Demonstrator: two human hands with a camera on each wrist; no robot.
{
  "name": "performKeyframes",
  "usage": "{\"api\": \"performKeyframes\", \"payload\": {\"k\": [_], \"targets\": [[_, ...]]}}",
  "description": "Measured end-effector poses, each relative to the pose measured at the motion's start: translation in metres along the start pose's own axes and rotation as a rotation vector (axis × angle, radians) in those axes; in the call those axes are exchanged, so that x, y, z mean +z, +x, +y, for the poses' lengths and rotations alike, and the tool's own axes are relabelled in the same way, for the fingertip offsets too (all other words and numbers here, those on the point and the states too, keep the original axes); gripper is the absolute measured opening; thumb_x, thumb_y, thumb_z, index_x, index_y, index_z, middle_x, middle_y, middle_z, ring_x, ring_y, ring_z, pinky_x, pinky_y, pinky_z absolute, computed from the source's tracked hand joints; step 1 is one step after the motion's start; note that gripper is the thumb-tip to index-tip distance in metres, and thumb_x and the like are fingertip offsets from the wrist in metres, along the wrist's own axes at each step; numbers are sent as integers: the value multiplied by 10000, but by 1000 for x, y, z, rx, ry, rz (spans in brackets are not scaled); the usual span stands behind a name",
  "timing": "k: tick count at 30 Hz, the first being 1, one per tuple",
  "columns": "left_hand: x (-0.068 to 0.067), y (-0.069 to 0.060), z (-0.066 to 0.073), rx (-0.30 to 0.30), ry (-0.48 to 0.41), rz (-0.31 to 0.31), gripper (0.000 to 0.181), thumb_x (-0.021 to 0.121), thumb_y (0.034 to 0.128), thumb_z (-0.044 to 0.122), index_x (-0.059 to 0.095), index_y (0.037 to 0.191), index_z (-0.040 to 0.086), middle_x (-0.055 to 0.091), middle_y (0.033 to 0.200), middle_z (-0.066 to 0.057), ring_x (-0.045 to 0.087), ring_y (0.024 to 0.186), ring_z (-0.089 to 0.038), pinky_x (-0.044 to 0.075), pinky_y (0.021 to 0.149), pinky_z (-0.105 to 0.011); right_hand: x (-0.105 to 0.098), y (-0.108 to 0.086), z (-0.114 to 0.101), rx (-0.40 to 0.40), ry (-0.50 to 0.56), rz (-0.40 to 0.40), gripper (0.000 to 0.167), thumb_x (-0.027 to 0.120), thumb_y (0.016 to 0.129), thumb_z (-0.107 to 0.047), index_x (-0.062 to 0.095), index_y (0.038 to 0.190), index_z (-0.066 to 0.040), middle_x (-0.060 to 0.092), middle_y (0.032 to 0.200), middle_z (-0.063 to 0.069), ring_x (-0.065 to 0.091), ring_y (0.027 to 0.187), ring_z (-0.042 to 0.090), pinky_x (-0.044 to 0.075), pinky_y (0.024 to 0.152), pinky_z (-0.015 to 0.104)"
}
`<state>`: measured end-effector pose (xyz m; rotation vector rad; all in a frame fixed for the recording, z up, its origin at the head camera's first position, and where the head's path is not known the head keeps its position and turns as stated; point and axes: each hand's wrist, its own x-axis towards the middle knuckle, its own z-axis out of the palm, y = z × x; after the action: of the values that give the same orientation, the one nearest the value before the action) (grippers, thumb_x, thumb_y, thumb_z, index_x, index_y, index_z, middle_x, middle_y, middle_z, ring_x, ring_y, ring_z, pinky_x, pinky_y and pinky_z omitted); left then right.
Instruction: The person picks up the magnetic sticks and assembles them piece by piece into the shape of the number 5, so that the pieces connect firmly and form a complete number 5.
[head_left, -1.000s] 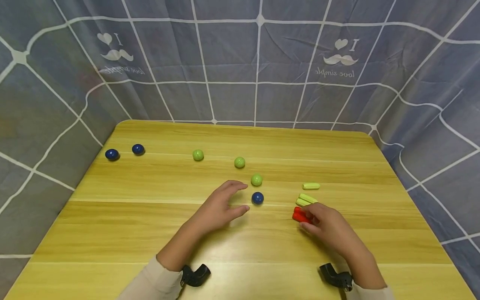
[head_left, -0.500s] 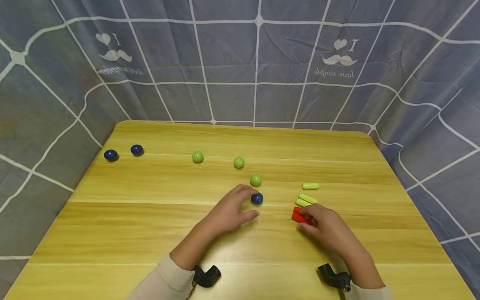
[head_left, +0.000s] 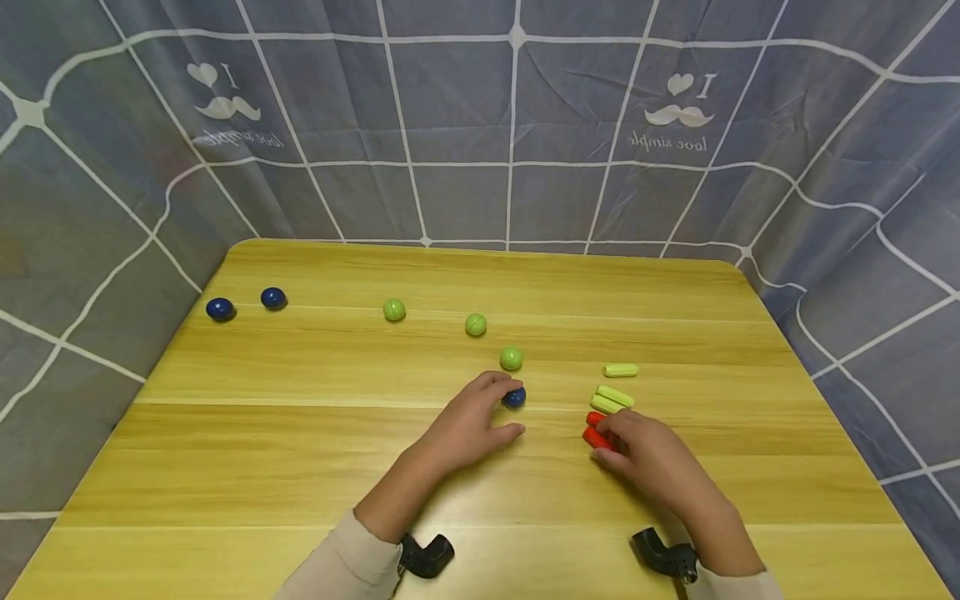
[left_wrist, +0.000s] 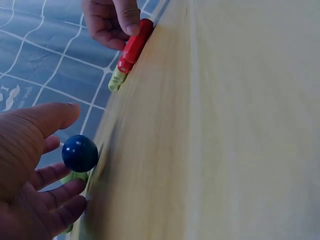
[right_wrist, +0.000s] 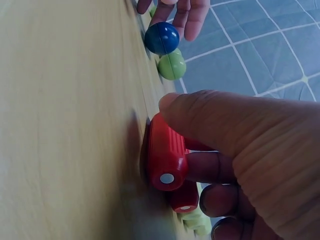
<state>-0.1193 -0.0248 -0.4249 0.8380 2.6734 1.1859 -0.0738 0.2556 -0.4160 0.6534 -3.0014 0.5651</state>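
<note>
In the head view, the left hand (head_left: 461, 429) has shifted toward the right edge of the wood-grain surface (head_left: 225, 467) over the last second, and its fingers partly cover the glossy dark blue ball (head_left: 516, 399) near the surface's middle; a bright green ball (head_left: 512, 358) sits just beyond, toward the far edge. By the right hand (head_left: 652, 454), a gap has opened between the near red cylinder (head_left: 597, 439), ribbed and plastic-looking, and the far red cylinder (head_left: 596, 418), both toward the right edge, with yellow-green cylinders (head_left: 616, 395) beyond. In the left wrist view the grip is wide: thumb and fingers stand around the ball without closing. In the right wrist view the grip is narrow, thumb and finger curled about the near red cylinder; how firmly, I cannot tell. In my judgement, that cylinder is now singled out, while the ball is not yet secured
</note>
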Motion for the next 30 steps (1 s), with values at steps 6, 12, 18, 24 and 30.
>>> {"api": "performKeyframes", "payload": {"k": [6, 12, 18, 24, 30], "targets": [[3, 3, -3, -17, 19, 22, 552, 746, 900, 248, 554, 1378, 49, 529, 1369, -109, 514, 1271, -266, 400, 1064, -410, 0, 1, -7, -1, -38, -27, 203, 811, 836, -231, 687, 968, -137, 648, 918, -44, 555, 769, 101, 501, 699, 362], [6, 5, -4, -31, 26, 55, 521, 737, 905, 238, 569, 1359, 46, 554, 1331, -118, 532, 1242, -278, 409, 1052, -418, 1, 1, -10, 0, -54, -28, 193, 811, 836, -225, 678, 953, -151, 618, 877, -68, 522, 726, 87, 483, 672, 340], [9, 8, -5, -49, 31, 77, 492, 736, 907, 235, 588, 1337, 46, 570, 1307, -115, 536, 1227, -282, 417, 1039, -427, 3, 2, -11, 2, -54, -33, 197, 807, 840, -221, 680, 976, -156, 631, 892, -67, 542, 742, 90, 492, 690, 347], [10, 9, -5, -74, 10, 92, 471, 733, 909, 237, 606, 1319, 45, 582, 1292, -116, 541, 1215, -285, 416, 1035, -428, 3, 2, -12, -24, -54, -31, 199, 803, 840, -201, 686, 991, -146, 647, 919, -48, 569, 774, 103, 507, 715, 362], [11, 10, -5, -76, 10, 107, 447, 737, 906, 228, 620, 1299, 48, 595, 1266, -105, 553, 1193, -279, 426, 1021, -424, 3, 3, -13, -26, -57, -31, 192, 803, 840, -200, 679, 980, -156, 605, 881, -76, 521, 735, 85, 488, 687, 336]]}}
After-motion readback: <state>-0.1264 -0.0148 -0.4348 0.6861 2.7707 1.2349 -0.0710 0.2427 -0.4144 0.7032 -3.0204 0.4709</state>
